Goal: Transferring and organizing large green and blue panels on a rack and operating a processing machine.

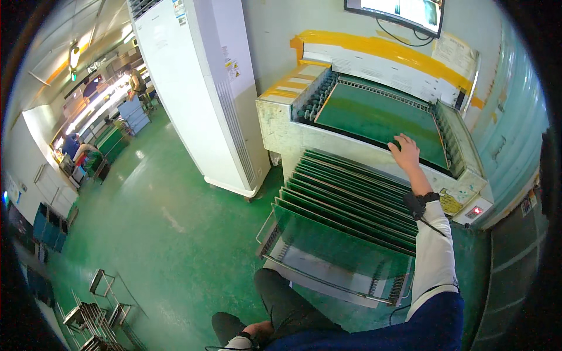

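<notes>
My right hand (405,153) reaches out over the near edge of a large green panel (383,120), its fingers spread and holding nothing. Whether the fingertips touch the panel, I cannot tell. The panel lies flat on the rollers of a pale machine (275,130) edged with yellow tape. Below it stands a metal rack (328,279) holding several green panels (342,234) upright in a row. My left hand (259,330) rests low by my thigh, its fingers mostly hidden.
A tall white cabinet unit (202,88) stands left of the machine. A screen (404,13) hangs on the wall above. Translucent strip curtain (503,111) hangs on the right. Metal racks (96,319) stand at lower left. Two people work at far left along a lit bench.
</notes>
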Motion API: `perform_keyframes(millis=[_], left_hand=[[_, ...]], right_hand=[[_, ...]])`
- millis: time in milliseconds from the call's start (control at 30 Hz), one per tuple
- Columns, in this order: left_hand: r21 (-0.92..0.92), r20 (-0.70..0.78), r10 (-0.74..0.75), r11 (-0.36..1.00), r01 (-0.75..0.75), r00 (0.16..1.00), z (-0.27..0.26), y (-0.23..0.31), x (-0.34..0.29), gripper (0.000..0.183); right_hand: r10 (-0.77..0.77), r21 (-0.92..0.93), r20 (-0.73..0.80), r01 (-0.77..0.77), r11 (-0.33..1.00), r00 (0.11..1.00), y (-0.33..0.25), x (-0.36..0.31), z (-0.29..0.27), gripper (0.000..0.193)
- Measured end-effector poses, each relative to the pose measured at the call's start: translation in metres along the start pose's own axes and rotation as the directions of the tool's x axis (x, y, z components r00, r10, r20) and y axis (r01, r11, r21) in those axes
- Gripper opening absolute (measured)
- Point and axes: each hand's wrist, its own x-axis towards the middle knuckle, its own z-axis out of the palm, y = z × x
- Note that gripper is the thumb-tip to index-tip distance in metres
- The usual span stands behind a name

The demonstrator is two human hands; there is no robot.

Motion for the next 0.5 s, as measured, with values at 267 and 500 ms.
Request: perform_keyframes(millis=[267, 500], left_hand=[[0.162, -0.032, 0.217, 0.964, -0.209, 0.976, 0.008, -0.019, -0.011, 0.05], [0.035, 0.026, -0.087, 0.996, 0.086, 0.996, 0.013, -0.019, 0.011, 0.045]], right_hand=[[-0.298, 0.368, -0.073, 0.303, 0.879, 0.952, -0.048, -0.071, -0.034, 0.03], [-0.506, 0.519, 0.026, 0.421, 0.744, 0.862, -0.126, -0.198, -0.083, 0.025]])
